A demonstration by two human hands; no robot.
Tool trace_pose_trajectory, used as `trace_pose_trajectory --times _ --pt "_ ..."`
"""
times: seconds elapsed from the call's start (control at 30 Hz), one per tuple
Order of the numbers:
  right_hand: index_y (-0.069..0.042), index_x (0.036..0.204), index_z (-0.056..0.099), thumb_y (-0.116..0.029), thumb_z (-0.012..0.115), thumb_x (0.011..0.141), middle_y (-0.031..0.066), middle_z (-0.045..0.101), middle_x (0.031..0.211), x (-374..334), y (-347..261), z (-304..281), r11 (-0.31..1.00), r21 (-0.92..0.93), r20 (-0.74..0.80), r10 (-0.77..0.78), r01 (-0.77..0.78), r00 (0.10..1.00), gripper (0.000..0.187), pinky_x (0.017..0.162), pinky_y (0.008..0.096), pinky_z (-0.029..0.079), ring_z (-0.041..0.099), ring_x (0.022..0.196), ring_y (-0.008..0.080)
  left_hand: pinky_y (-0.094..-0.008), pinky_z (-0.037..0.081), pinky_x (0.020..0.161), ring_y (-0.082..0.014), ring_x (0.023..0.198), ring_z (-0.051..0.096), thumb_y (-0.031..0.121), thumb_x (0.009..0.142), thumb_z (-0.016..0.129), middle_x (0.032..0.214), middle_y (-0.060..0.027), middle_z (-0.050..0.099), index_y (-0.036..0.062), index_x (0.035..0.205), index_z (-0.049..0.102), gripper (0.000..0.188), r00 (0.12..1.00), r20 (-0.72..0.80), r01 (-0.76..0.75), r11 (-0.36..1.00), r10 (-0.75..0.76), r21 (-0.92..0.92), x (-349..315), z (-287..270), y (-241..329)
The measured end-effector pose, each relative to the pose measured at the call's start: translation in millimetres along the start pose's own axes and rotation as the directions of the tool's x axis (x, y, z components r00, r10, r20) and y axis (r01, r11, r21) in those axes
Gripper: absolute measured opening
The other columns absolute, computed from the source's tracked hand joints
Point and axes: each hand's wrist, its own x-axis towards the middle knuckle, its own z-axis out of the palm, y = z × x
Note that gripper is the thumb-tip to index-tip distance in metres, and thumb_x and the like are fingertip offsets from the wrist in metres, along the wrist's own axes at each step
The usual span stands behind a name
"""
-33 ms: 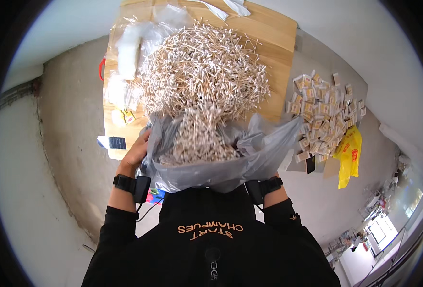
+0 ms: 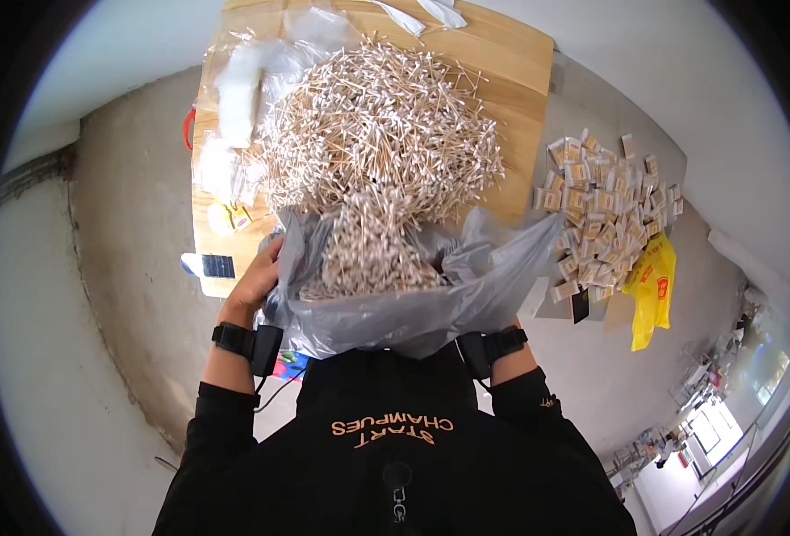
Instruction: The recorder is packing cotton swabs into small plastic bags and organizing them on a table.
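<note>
A grey plastic bag lies mouth-up at the table's near edge, against my body. Cotton swabs fill its middle and run on into a large heap of loose cotton swabs on the wooden table. On the bag's left side, my left hand is closed with its fingers along the plastic. My right forearm reaches up to the bag's right side, where the plastic hides my right hand. Whether those hidden fingers are closed does not show.
Clear plastic packaging and a small yellow packet lie left on the wooden table. A dark blue item sits at its left edge. Off to the right are many small swab packs, a yellow bag and a black phone-like object.
The grey bag's front part and the swabs inside it have shifted very slightly. My left hand stays at the bag's left side.
</note>
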Motion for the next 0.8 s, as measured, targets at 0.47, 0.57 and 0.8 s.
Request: trace_pose_trajectory --times 0.47,0.57,0.8 --pt "-0.007 0.117 0.049 -0.037 0.057 0.08 0.0118 0.051 0.117 -14.6 16.1 7.0 0.938 -0.329 0.073 -0.087 0.106 0.994 0.049 0.097 0.0427 0.034 0.047 0.109 0.0273 -0.0416 0.022 0.106 -0.0378 0.129 0.025 0.035 0.046 0.083 0.136 -0.0216 0.029 -0.0026 0.135 0.025 0.112 0.963 0.038 -0.118 0.289 0.268 0.95 21.9 -41.6 -36.8" --pt "-0.007 0.118 0.049 -0.039 0.057 0.079 0.0119 0.05 0.118 -24.2 20.4 6.6 0.911 -0.39 0.1 -0.101 0.132 0.99 0.051 0.098 0.0432 0.033 0.047 0.11 0.0277 -0.0425 0.026 0.105 -0.0386 0.125 0.03 0.037 0.041 0.084 0.135 -0.0232 0.03 -0.0039 0.131 0.029 0.113 0.975 0.037 -0.095 0.259 0.219 0.961 30.7 -37.8 -46.9" --pt "-0.008 0.118 0.05 -0.042 0.059 0.077 0.0124 0.05 0.12 -8.9 17.1 20.9 0.821 -0.536 0.161 -0.127 0.195 0.979 0.054 0.1 0.0445 0.03 0.045 0.112 0.0286 -0.0402 0.039 0.089 -0.0348 0.097 0.047 0.041 0.043 0.082 0.098 -0.0178 0.051 -0.0034 0.095 0.05 0.076 0.961 0.139 -0.162 0.08 0.241 0.983 45.4 -34.0 -44.3"
